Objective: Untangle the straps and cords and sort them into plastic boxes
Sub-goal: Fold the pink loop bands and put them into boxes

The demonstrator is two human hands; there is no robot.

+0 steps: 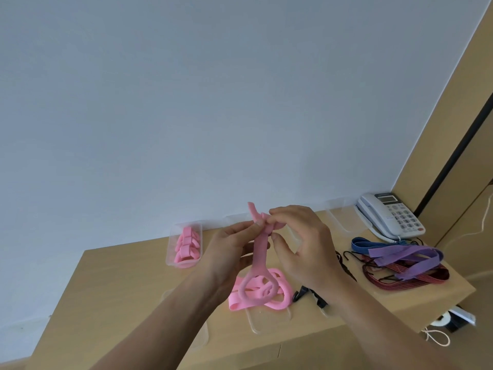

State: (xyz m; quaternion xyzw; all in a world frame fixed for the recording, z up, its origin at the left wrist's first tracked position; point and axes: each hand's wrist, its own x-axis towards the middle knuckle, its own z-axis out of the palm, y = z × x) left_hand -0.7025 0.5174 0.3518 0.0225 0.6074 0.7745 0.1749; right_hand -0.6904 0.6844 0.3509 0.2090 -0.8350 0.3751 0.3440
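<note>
While both hands hover above the desk (120, 289), the left hand (232, 249) and the right hand (304, 244) pinch the top of 1 pink strap (260, 252), each grip closed on it with fingertips and thumb. The strap hangs down to a loop in front of a pile of pink straps (280, 303) lying on the desk. The fingers hide how its upper end is folded or knotted. The pile partly covers a clear box (266, 323) whose edges are faint. At the left, a plastic box (170, 253) holds folded pink straps (186, 244). Other clear boxes along the wall are barely visible. A black clip (301, 292) is partly hidden behind the right wrist. At the right, blue, purple and red cords (400, 260) lie tangled near a phone (389, 214).
</note>
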